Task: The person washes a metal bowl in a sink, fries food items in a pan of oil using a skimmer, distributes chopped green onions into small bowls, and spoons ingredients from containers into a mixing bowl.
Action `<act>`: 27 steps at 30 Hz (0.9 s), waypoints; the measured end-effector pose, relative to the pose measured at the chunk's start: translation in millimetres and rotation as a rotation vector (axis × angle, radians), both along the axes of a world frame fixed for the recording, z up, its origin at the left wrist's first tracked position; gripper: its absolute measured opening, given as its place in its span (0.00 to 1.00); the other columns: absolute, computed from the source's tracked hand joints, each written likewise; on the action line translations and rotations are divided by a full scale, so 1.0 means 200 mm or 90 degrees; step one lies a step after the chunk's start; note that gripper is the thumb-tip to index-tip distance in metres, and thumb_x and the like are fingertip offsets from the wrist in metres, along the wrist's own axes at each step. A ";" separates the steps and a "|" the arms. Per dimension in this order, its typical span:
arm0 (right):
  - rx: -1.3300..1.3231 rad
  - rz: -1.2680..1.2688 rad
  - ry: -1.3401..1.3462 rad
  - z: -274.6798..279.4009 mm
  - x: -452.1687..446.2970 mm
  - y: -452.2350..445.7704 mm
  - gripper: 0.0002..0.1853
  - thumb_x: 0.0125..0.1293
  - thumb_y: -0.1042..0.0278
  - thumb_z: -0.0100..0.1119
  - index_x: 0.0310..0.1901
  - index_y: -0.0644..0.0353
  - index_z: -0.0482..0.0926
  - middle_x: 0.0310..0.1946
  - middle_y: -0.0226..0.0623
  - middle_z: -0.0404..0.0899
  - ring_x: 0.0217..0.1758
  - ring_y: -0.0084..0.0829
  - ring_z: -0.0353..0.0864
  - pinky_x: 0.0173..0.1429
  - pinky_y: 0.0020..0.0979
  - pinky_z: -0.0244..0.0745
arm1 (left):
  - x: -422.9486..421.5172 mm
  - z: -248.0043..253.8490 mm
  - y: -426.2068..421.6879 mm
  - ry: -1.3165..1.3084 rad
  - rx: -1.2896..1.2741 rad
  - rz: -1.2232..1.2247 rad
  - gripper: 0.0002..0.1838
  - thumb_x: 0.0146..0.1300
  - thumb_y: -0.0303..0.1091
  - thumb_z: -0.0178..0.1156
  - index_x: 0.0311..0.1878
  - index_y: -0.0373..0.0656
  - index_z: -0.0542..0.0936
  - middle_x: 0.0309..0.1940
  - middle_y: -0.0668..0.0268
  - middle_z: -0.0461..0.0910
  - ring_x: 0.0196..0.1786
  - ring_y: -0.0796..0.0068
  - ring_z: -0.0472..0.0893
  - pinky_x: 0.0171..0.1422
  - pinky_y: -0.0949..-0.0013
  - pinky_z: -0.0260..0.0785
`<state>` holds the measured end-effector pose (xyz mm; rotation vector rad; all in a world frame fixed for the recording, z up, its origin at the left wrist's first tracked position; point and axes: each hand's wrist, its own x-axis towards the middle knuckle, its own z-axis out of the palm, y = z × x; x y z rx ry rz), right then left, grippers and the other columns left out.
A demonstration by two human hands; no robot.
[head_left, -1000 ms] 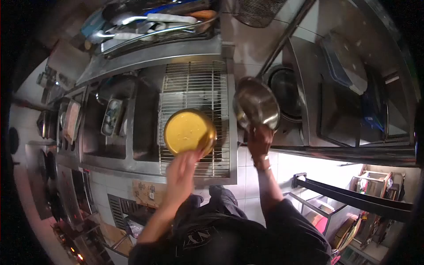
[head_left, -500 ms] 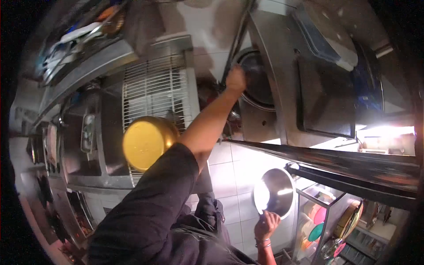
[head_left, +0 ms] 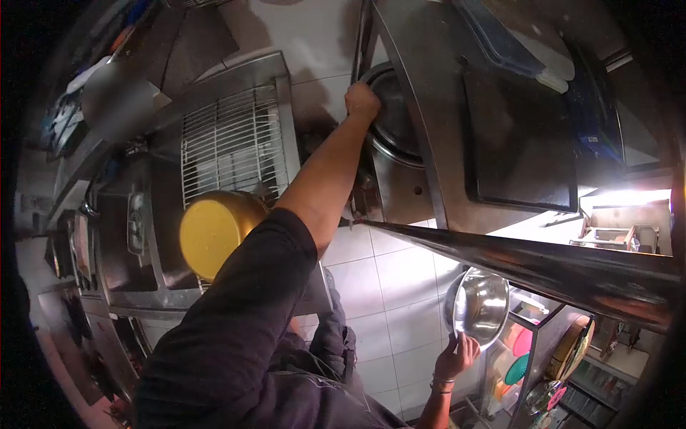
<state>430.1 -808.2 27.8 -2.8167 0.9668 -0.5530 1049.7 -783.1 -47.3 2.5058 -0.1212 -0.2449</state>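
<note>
My left hand (head_left: 363, 101) is stretched far forward, its fingers closed at the left edge of a dark round pan or lid (head_left: 397, 114). What those fingers grip, if anything, is hidden. This round thing sits at the steel unit, partly covered by the counter's edge. At the lower right, my right hand (head_left: 457, 355) pinches the rim of a shiny steel bowl (head_left: 487, 307). The bowl is tilted and hangs above the tiled floor, with its inside partly showing. Below my left forearm, a yellow pot (head_left: 211, 237) rests upside down or on its side on a wire rack.
The wire rack (head_left: 229, 143) spans a steel table on the left, beside sinks (head_left: 127, 236). A steel counter (head_left: 446, 179) with a black tray (head_left: 518, 143) stands at right. Shelving with coloured lids (head_left: 518, 368) is close to the steel bowl. White tiles (head_left: 364, 286) cover the floor.
The steel bowl has shifted right and tilted, so more of its inside shows. My left fist stays by the dark round thing while the view shifts slightly.
</note>
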 end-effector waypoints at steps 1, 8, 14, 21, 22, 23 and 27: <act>-0.008 -0.002 -0.010 0.00 0.01 -0.01 0.07 0.61 0.74 0.62 0.40 0.62 0.81 0.32 0.38 0.80 0.42 0.41 0.78 0.54 0.42 0.68 | 0.00 0.02 0.01 0.038 -0.022 0.020 0.15 0.56 0.31 0.65 0.46 0.34 0.83 0.50 0.46 0.82 0.55 0.50 0.82 0.60 0.61 0.76; -0.041 0.040 -0.031 -0.01 0.15 -0.23 0.09 0.58 0.75 0.64 0.42 0.62 0.83 0.34 0.38 0.82 0.42 0.41 0.79 0.54 0.41 0.69 | -0.03 0.09 0.03 0.082 -0.064 0.049 0.18 0.56 0.30 0.65 0.49 0.32 0.80 0.53 0.46 0.80 0.58 0.51 0.81 0.63 0.60 0.74; -0.080 0.174 -0.076 -0.14 0.52 -0.50 0.10 0.60 0.71 0.61 0.42 0.61 0.84 0.37 0.41 0.82 0.46 0.43 0.79 0.60 0.43 0.65 | -0.07 0.09 0.04 0.047 0.036 -0.094 0.21 0.59 0.38 0.61 0.51 0.34 0.81 0.52 0.47 0.81 0.57 0.51 0.81 0.63 0.59 0.74; -0.044 0.163 -0.049 -0.54 0.80 -0.76 0.13 0.65 0.62 0.56 0.43 0.62 0.83 0.43 0.49 0.83 0.49 0.53 0.79 0.59 0.50 0.68 | -0.19 0.44 0.20 0.251 -0.449 0.130 0.22 0.56 0.34 0.61 0.51 0.28 0.79 0.50 0.44 0.82 0.53 0.45 0.83 0.51 0.53 0.81; -0.057 0.137 -0.005 -0.60 0.84 -0.79 0.16 0.66 0.59 0.55 0.45 0.62 0.83 0.44 0.49 0.83 0.48 0.54 0.80 0.56 0.52 0.70 | -0.18 0.41 0.24 0.227 -0.470 0.175 0.21 0.55 0.30 0.60 0.51 0.27 0.78 0.48 0.43 0.82 0.50 0.45 0.84 0.47 0.54 0.82; -0.060 0.122 0.017 -0.64 0.90 -0.82 0.16 0.66 0.59 0.55 0.44 0.63 0.83 0.43 0.49 0.83 0.48 0.54 0.80 0.55 0.52 0.71 | -0.16 0.40 0.27 0.203 -0.490 0.219 0.21 0.54 0.27 0.59 0.51 0.27 0.78 0.47 0.42 0.82 0.47 0.44 0.85 0.42 0.54 0.84; -0.050 0.096 0.070 -0.71 1.17 -0.85 0.16 0.66 0.58 0.56 0.43 0.63 0.82 0.40 0.48 0.83 0.45 0.52 0.80 0.52 0.50 0.72 | -0.20 0.56 0.59 0.013 -0.391 0.182 0.20 0.52 0.23 0.59 0.50 0.26 0.78 0.42 0.43 0.83 0.36 0.48 0.87 0.30 0.56 0.83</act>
